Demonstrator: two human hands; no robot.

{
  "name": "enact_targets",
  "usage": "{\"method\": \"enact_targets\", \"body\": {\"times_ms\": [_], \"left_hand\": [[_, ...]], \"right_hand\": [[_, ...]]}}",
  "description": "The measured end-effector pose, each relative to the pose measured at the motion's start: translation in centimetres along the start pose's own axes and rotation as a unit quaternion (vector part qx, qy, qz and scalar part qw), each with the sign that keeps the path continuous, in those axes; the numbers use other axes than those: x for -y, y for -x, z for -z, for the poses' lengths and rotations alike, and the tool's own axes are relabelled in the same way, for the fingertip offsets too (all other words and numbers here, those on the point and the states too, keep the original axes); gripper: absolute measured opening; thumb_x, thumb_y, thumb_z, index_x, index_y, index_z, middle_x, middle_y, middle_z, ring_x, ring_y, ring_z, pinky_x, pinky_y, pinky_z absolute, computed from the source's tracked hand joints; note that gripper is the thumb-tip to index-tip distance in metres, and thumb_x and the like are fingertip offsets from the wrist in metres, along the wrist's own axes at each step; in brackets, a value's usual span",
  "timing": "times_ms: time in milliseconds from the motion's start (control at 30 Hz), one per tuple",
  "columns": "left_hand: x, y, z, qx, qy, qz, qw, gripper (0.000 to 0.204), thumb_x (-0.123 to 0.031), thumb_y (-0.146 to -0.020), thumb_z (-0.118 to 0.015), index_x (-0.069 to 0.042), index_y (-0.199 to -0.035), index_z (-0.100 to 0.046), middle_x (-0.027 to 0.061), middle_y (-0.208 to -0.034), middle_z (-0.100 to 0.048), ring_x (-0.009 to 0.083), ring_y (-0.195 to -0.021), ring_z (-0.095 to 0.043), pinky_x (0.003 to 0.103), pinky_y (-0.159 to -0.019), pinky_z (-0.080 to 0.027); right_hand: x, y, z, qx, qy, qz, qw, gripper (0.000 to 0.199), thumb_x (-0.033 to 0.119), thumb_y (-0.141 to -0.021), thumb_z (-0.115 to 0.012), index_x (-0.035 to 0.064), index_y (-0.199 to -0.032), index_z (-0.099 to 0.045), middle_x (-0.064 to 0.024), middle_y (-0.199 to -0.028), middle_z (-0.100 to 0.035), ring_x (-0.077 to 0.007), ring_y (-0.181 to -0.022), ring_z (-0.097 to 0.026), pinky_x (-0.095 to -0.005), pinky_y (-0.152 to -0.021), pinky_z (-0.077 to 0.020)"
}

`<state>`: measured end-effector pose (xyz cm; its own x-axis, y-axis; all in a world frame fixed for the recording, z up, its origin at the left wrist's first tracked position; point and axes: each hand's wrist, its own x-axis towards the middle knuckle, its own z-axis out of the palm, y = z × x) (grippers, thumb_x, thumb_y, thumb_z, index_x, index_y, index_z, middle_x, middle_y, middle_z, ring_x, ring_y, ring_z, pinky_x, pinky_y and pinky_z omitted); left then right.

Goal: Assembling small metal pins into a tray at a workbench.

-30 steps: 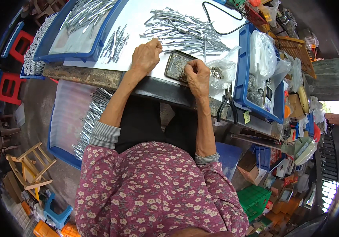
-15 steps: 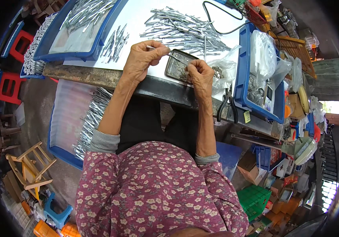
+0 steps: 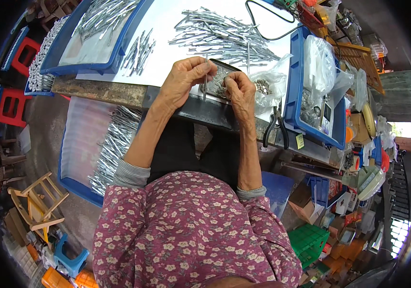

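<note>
My left hand (image 3: 184, 81) pinches a thin metal rod (image 3: 204, 90) between thumb and fingers, near the table's front edge. The rod stands roughly upright in the picture. Beside it my right hand (image 3: 242, 94) is closed with fingertips together; whatever they may hold is too small to make out. Behind both hands lies a small dark-rimmed metal tray (image 3: 220, 72), partly covered by them. A clear plastic bag (image 3: 275, 86) with small round metal pieces (image 3: 262, 87) sits just right of my right hand. Farther back spreads a large pile of similar metal rods (image 3: 224, 39).
Black-handled pliers (image 3: 276, 128) hang over the table edge at right. Beyond them stands a blue bin (image 3: 293, 96) with plastic bags. A smaller rod heap (image 3: 140, 54) and another blue bin (image 3: 119, 62) lie left. Below, a blue crate (image 3: 78, 189) holds more rods.
My left hand has moved slightly right and down, and the rod has turned from slanting toward my right hand to roughly upright. My right hand has shifted little, staying pinched.
</note>
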<state>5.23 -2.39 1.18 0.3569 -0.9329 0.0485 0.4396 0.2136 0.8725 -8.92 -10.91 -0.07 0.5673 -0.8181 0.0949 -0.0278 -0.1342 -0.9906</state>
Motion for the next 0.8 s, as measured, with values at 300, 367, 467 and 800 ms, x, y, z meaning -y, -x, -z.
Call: {"method": "enact_targets", "body": {"times_ms": [300,367,467,800], "left_hand": [[1.4,0.8,-1.6,0.025,-0.008,0.064,0.998,0.023,-0.016,-0.090,-0.049,0.002,-0.103,-0.056,-0.0037,-0.063,-0.048,0.0031,-0.047,-0.032,0.016,-0.042,-0.028],[2.2,0.8,-1.7,0.012,-0.019,0.051,0.998,0.023,-0.011,-0.088,-0.048,0.003,-0.106,-0.053,-0.0019,-0.064,-0.049,0.0036,-0.051,-0.036,0.016,-0.045,-0.030],[2.4,0.9,-1.6,0.018,-0.031,0.042,0.998,0.021,-0.008,-0.086,-0.048,0.003,-0.104,-0.050,0.0006,-0.066,-0.052,0.0042,-0.054,-0.039,0.016,-0.048,-0.032],[2.4,1.2,-1.5,-0.007,-0.083,0.031,0.996,0.014,-0.009,-0.083,-0.053,0.000,-0.094,-0.051,0.0018,-0.066,-0.055,0.0035,-0.052,-0.043,0.015,-0.045,-0.033]], "right_hand": [[0.4,0.4,0.0,0.003,-0.036,0.003,0.999,0.009,0.008,-0.083,-0.052,-0.0006,-0.080,-0.053,0.0018,-0.064,-0.049,-0.0047,-0.055,-0.042,-0.0199,-0.048,-0.0342],[0.2,0.4,0.1,0.001,-0.013,0.015,1.000,0.008,0.007,-0.082,-0.051,-0.0007,-0.080,-0.053,0.0018,-0.064,-0.048,-0.0045,-0.055,-0.042,-0.0200,-0.047,-0.0337],[0.3,0.5,-0.1,0.008,-0.028,0.011,1.000,0.008,0.007,-0.082,-0.051,-0.0009,-0.079,-0.053,0.0014,-0.064,-0.048,-0.0045,-0.055,-0.041,-0.0200,-0.047,-0.0335],[0.7,0.7,-0.4,0.020,0.001,0.025,0.999,0.009,0.007,-0.081,-0.052,-0.0011,-0.077,-0.053,0.0008,-0.064,-0.050,-0.0053,-0.058,-0.043,-0.0206,-0.051,-0.0363]]}}
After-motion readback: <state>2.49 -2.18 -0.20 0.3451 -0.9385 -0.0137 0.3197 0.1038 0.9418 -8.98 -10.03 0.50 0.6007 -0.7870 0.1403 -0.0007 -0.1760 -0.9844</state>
